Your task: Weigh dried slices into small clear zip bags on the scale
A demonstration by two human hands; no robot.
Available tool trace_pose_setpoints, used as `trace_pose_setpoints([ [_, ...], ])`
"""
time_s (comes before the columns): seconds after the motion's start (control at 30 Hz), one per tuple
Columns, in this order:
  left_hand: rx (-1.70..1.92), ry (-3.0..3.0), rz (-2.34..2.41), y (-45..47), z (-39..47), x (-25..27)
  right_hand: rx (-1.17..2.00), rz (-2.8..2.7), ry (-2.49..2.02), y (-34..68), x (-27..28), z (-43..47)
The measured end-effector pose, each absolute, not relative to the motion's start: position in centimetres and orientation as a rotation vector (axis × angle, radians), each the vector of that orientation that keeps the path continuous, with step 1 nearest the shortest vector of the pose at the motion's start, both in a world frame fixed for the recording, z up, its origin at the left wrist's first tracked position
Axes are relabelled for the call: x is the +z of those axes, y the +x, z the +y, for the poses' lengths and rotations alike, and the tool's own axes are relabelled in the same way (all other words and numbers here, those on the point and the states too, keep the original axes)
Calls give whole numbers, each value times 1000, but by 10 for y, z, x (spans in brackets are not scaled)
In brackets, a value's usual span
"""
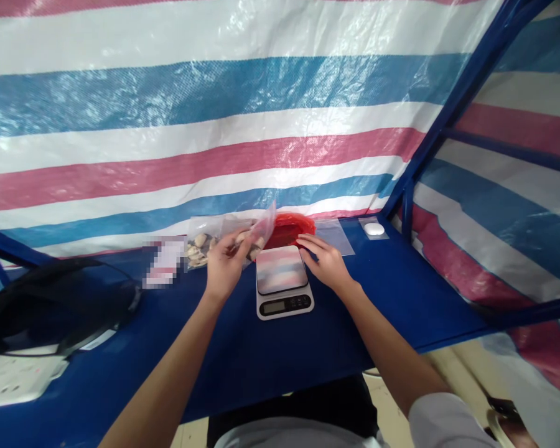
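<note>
My left hand is closed on a clear plastic bag that holds pale and dark pieces, perhaps dried mushrooms. Left of it lies a similar filled clear bag. Behind the scale, a red plastic bag lies with its mouth open. My right hand has its fingers stretched out, the tips at the red bag's right edge; whether they grip its rim is unclear. Between my hands stands a white kitchen scale with a shiny plate, nothing on it. Its display is too small to read.
A flat clear bag lies to the right, near a white rounded object on clear plastic. On the left are a blurred-out packet, a black mesh item and a white power strip. Striped sheeting backs the blue table.
</note>
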State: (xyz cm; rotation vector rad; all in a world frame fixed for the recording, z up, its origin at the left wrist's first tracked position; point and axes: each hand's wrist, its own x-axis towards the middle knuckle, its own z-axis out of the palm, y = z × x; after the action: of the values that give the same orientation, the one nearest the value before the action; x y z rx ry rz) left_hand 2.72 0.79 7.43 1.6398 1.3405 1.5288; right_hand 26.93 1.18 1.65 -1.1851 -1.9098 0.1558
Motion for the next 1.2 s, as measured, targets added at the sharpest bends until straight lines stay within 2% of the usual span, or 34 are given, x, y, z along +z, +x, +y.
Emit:
trace_pose_setpoints([
  [0.3, 1430, 1143, 961, 44, -6, 42, 745, -1456, -1032, 247, 12, 38],
  [0.5, 1390, 1006, 923, 39, -9, 39, 857, -1300, -976, 246, 9, 39],
  [0.7, 1425, 1202, 1201, 13, 1, 24, 897, -1353, -1100, 246, 10, 41],
  [0.9, 1445, 1901, 1555, -2, 2, 39, 1018, -1395, -1164, 238, 20, 45],
  [1.03, 1225, 2093, 1414, 16, 4, 59, 1164, -1407, -1126, 229, 36, 46],
  [1.2, 1070, 1845, 1325, 36, 22, 68, 1111, -1571, -1043, 225, 57, 48],
])
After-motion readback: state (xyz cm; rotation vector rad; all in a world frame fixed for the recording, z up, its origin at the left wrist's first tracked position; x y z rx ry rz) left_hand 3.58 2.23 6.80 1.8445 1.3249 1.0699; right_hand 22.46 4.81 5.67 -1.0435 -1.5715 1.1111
